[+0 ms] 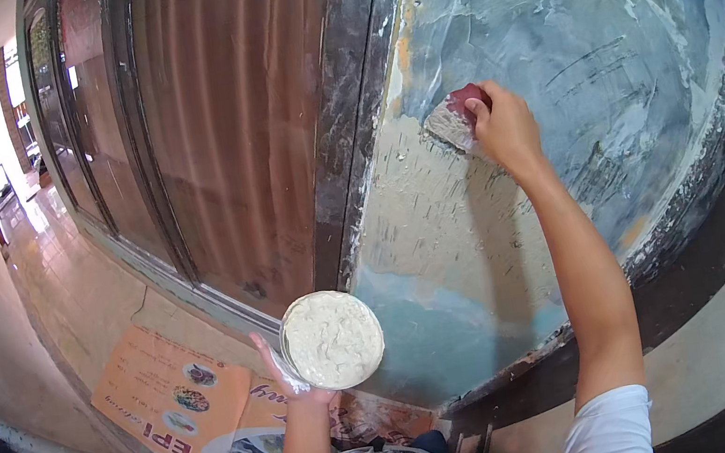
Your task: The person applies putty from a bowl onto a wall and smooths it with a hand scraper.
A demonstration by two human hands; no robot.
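My right hand (pixel 508 129) grips a dark red spreader (pixel 464 98), its lower part coated in pale filler. The blade lies against the wall (pixel 567 23), at the top of a patch of cream filler (pixel 435 205) with streaks of darker wall showing through. Low in front of me, my left hand (pixel 284 376) supports a round tub of cream filler (pixel 331 340) from its side and below. White smears mark that hand, and its fingers are partly hidden by the tub.
Left of the wall patch stands a dark door frame (pixel 348 105) with curtained glass panes (pixel 230 105). An orange printed banner (pixel 161 391) covers part of the floor. A dark curved border (pixel 703 220) edges the wall at right. A tiled passage (pixel 43 244) runs off at far left.
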